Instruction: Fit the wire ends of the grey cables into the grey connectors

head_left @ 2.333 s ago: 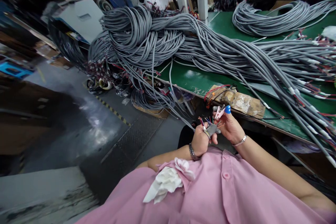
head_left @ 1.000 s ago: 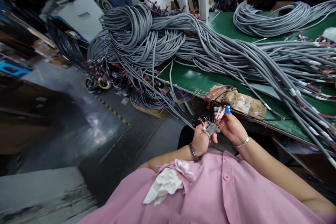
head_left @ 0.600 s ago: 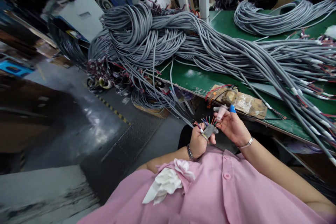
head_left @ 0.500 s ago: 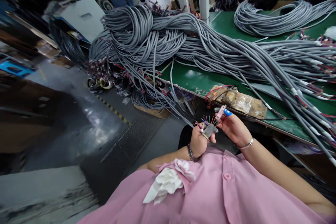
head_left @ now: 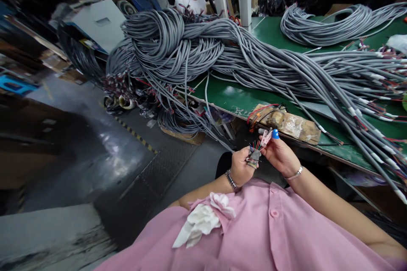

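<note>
In my left hand (head_left: pixel 242 166), closed in front of my chest, is the end of a grey cable, with its thin coloured wires (head_left: pixel 255 145) fanned out above a grey finger covering. My right hand (head_left: pixel 280 154) pinches a small pink clip-like piece (head_left: pixel 266 137) close beside the wire tips. A blue cover (head_left: pixel 275 134) sits on one of its digits. Whether the pink piece touches a wire is too small to tell. Just beyond the hands, a worn wooden block (head_left: pixel 294 125) lies at the bench edge.
Thick bundles of grey cable (head_left: pixel 248 46) cover much of the green bench (head_left: pixel 230 92). Another coil (head_left: pixel 321 27) lies at the back right. A person in a white shirt (head_left: pixel 190 2) is behind the bench. At left stands a light grey box (head_left: pixel 98 23).
My left hand has turned slightly, and its finger covering is more upright. The pink piece has tilted in my right hand. The view has shifted slightly.
</note>
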Motion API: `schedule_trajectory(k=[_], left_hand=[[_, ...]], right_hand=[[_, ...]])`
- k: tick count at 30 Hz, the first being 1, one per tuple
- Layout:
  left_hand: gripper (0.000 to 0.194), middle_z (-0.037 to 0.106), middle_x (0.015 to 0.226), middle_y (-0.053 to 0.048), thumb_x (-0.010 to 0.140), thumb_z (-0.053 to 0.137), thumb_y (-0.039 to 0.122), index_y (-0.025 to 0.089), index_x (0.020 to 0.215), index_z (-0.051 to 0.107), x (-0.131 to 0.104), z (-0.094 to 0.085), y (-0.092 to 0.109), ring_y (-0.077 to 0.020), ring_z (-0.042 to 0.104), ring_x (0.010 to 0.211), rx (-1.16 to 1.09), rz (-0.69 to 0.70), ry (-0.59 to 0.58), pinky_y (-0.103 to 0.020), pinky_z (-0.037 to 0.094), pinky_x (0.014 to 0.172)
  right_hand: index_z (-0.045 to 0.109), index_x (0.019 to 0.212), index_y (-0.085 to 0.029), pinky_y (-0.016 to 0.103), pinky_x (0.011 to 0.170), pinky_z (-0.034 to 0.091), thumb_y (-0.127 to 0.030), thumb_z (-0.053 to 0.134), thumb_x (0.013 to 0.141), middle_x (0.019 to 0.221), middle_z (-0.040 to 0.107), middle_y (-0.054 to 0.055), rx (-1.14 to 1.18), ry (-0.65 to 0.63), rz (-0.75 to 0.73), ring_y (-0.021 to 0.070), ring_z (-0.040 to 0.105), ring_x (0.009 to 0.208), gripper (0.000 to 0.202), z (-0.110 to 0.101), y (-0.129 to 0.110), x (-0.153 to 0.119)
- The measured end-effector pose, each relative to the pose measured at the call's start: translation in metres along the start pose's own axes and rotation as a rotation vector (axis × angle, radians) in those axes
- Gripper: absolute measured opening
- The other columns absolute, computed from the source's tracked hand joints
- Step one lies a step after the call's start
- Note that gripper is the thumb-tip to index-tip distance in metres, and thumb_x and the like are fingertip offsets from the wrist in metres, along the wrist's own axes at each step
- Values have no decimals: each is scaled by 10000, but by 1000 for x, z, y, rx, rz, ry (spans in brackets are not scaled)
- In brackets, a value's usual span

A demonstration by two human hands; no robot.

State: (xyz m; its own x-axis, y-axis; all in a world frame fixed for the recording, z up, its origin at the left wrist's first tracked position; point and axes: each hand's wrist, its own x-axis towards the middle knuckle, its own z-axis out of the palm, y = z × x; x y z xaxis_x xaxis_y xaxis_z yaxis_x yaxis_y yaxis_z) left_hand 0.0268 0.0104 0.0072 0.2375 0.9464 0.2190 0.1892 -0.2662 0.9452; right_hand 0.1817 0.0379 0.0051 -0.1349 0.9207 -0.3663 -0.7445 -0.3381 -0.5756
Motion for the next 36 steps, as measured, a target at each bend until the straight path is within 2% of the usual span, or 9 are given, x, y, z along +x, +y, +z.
schedule_trajectory(k=[9, 12, 17, 19, 21, 25, 31, 33, 36], left_hand=[[89, 588, 555, -8, 781, 553, 174, 162, 726, 622, -1, 1, -5, -109, 514, 519, 90, -22, -32, -236, 408, 552], [98, 588, 557, -9, 793, 548, 178, 160, 730, 621, -2, 1, -3, -108, 525, 515, 46, -28, -21, -230, 396, 534], [137, 590, 547, -12, 821, 535, 222, 154, 720, 598, -7, -4, 2, -107, 539, 504, -27, -31, -32, -222, 397, 511], [141, 591, 543, -9, 826, 538, 246, 151, 748, 607, -10, -7, 2, -107, 538, 500, -56, -48, -40, -223, 406, 511], [139, 589, 539, -5, 826, 537, 249, 149, 778, 620, -13, -8, 1, -107, 535, 498, -71, -65, -48, -224, 412, 515], [125, 590, 545, -9, 796, 538, 180, 150, 696, 606, -14, -8, -1, -106, 535, 516, -75, -75, -92, -223, 409, 534], [193, 588, 512, -14, 769, 560, 173, 146, 577, 564, -9, -4, -1, -105, 531, 482, -161, -235, -341, -218, 403, 522], [210, 585, 497, -14, 782, 562, 198, 146, 579, 562, -8, -4, -1, -106, 527, 473, -193, -273, -337, -225, 409, 534], [239, 593, 516, -14, 810, 571, 255, 148, 597, 574, -8, -7, 2, -105, 527, 500, -218, -273, -239, -234, 425, 585]], right_hand=[[683, 823, -224, 267, 638, 498, -505, 692, 743, 820, 696, 21, -5, 31, -53, 148, 607, 707, 292, 5, 2, -1], [682, 840, -244, 261, 640, 492, -562, 633, 769, 857, 698, 16, 12, -15, -22, 141, 607, 717, 330, 2, 3, -3], [683, 888, -223, 285, 669, 486, -704, 522, 753, 932, 688, 64, -93, -159, 48, 157, 609, 754, 525, -9, 4, -10], [683, 911, -200, 295, 684, 483, -660, 601, 727, 942, 681, 82, -168, -239, 91, 173, 611, 789, 502, -12, 5, -15], [680, 912, -185, 298, 699, 475, -532, 696, 721, 889, 677, 73, -256, -281, 103, 174, 608, 785, 397, -14, 6, -18], [690, 836, -182, 271, 675, 448, -319, 745, 734, 751, 655, 18, -415, -225, -9, 131, 576, 681, 180, -13, 10, -22], [698, 780, -189, 279, 636, 452, -351, 747, 719, 706, 667, 3, -581, -208, -88, 133, 574, 622, 180, -10, 11, -27], [701, 804, -187, 281, 663, 455, -357, 737, 730, 744, 675, 11, -613, -203, -97, 136, 579, 653, 189, -12, 10, -29], [696, 878, -186, 275, 682, 452, -340, 739, 733, 813, 672, 26, -600, -200, -59, 139, 579, 709, 216, -18, 9, -30]])
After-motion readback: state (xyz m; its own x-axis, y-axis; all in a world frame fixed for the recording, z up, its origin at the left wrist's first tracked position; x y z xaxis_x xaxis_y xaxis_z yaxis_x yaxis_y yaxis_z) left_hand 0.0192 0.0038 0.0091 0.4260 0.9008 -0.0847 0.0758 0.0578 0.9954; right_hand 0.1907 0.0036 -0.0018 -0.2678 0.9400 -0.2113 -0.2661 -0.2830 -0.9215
